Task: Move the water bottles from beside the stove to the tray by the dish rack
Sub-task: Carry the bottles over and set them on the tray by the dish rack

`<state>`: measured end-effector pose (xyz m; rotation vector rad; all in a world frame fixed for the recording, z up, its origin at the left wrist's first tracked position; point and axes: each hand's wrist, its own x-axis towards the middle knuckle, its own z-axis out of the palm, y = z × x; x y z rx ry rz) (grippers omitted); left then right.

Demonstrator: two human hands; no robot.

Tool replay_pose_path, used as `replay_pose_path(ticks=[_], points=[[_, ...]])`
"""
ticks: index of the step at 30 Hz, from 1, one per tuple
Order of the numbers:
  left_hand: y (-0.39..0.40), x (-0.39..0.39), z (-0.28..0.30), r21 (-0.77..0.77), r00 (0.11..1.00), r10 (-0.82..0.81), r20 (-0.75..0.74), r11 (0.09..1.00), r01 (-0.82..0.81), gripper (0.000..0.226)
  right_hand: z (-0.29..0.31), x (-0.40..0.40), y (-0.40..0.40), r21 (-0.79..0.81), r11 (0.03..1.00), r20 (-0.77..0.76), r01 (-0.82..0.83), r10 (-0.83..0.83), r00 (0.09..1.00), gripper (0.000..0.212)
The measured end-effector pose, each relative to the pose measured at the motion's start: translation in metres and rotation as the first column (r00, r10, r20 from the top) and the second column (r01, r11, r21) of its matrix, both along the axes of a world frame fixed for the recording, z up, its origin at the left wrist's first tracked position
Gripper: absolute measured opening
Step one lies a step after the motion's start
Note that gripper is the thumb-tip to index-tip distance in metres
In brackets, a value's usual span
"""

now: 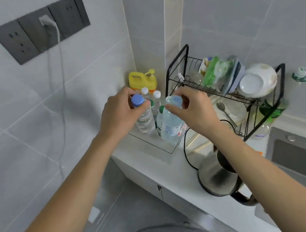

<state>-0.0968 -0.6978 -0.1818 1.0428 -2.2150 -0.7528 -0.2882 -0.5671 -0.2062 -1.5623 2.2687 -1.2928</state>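
While both arms reach over the counter corner, the scene sorts as follows, every place given from the dish rack.

Dish rack (191, 84): black wire frame on the counter against the wall, loaded with bowls, a plate and bagged items.

Tray (166, 148): clear and shallow, just left of the dish rack in the wall corner; several bottles already stand upright in it.

Left hand (119, 112): left of the dish rack and over the tray's far side; fingers and thumb curl round the neck of the blue-capped bottle (144, 117), just under its cap.

Right hand (193, 109): nearer the dish rack, over the tray's rack-side edge; fingertips pinch the top of the pale-capped bottle (171, 125).

Deciding relation: both bottles hang below the fingers with the long axis near vertical, the pale-capped one tilted a little; their bases are at or just above the tray floor, so I judge the coming move a straight lowering and letting go, each hand serving its own bottle.

Yellow jug (142, 81): behind the tray, left of the dish rack, against the corner tiles.

Hard to make out: whether either base already touches the tray I cannot tell; the tray's near rim is faint; the standing bottles overlap, so their count is uncertain; the stove is out of view.
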Motion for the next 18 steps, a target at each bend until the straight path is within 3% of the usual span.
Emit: replay_pose_path(ticks=[9,14,18], points=[[-0.074,-0.054,-0.061,0.073,0.957,-0.231,0.178,0.972,0.221,0.037,-0.055,0.0,-0.029,0.209,0.958,0.044,0.198,-0.212,0.976,0.03],[-0.092,-0.068,-0.094,0.145,0.865,-0.391,0.315,0.92,0.363,0.035,-0.084,0.011,-0.031,0.34,0.896,0.117,0.284,-0.34,0.933,0.028],[-0.102,-0.077,-0.12,0.17,0.782,-0.482,0.396,0.875,0.453,0.04,-0.103,0.022,-0.035,0.43,0.829,0.071,0.357,-0.426,0.902,0.029]])
